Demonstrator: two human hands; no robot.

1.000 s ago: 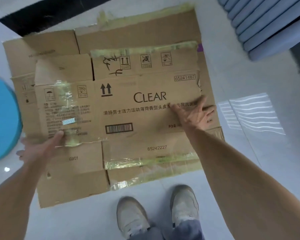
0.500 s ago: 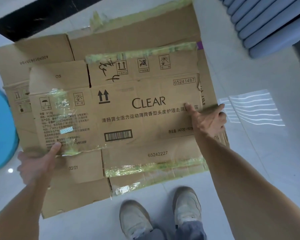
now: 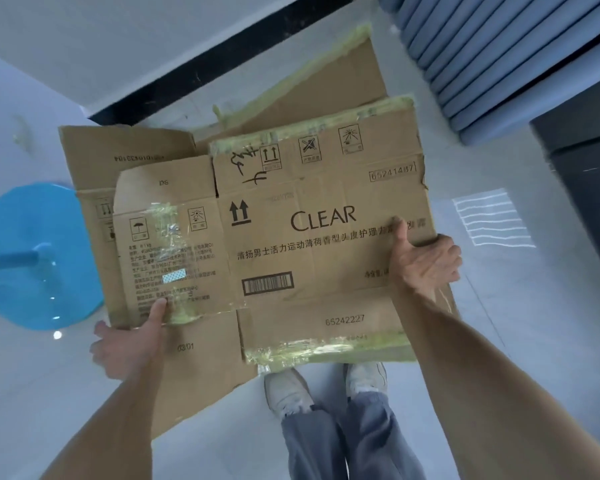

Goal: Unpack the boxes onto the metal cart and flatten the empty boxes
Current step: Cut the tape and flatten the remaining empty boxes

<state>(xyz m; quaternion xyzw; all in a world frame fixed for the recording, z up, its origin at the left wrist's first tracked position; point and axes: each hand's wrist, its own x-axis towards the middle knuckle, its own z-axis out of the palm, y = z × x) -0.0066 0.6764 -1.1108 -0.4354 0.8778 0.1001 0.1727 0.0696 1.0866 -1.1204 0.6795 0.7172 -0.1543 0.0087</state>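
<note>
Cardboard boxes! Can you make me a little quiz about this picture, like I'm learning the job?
1. True or false: the flattened brown cardboard box printed CLEAR is held by both hands.
2. Which is nearest the left hand?
A. the round blue plastic stool
B. the blue pleated curtain
C. the patch of striped light on the floor
3. Fill in: the right hand has its thumb on ____ of the box.

Key
1. True: each hand grips one side, thumb on the printed face.
2. A: the stool stands just beside the left hand.
3. Top: the other fingers curl round the right edge.
</note>
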